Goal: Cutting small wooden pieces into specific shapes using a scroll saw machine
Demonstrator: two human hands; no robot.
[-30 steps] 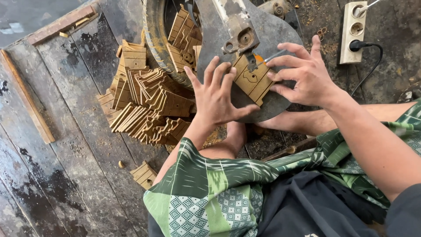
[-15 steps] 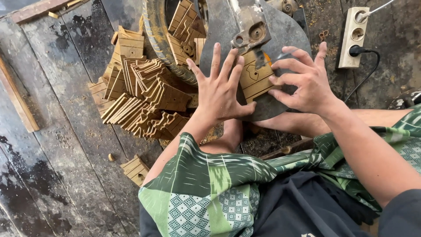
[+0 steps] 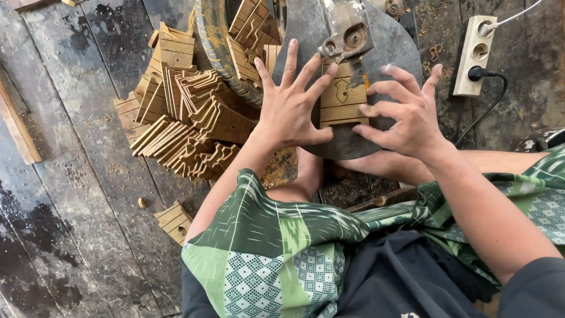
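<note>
Under our head camera, the only view we have, our left hand point(image 3: 291, 109) lies flat with its fingers point(image 3: 289, 59) spread wide, palm down against the left edge of a small wooden piece point(image 3: 343, 100) with a cut-out shape in its middle. Our right hand point(image 3: 409, 115) meets the same piece from the other side, fingers point(image 3: 376, 110) bent and pressing at its right edge, so neither hand closes around anything; both simply pin the piece by pressure. It rests on the round grey metal plate point(image 3: 388, 47) of a small machine, right under the machine's head point(image 3: 347, 35), which hangs over its upper edge.

Compared with half a second and a full second back, the piece sits further under the head and more squarely between our hands, and our left fingers have fanned out wider. We judge that the piece is being fed steadily along its cut line, with the work under way rather than finished.

Left of the plate a heap of similar cut wooden pieces point(image 3: 182, 118) spills across the dark, wet-looking floor planks point(image 3: 76, 176), beside a worn tyre point(image 3: 220, 53) holding more pieces. One small stack point(image 3: 175, 221) lies apart near our knee. To the right, a white socket strip point(image 3: 477, 56) carries a black plug point(image 3: 478, 73). Our green patterned cloth point(image 3: 276, 253) covers the lap at the bottom of the view
</note>
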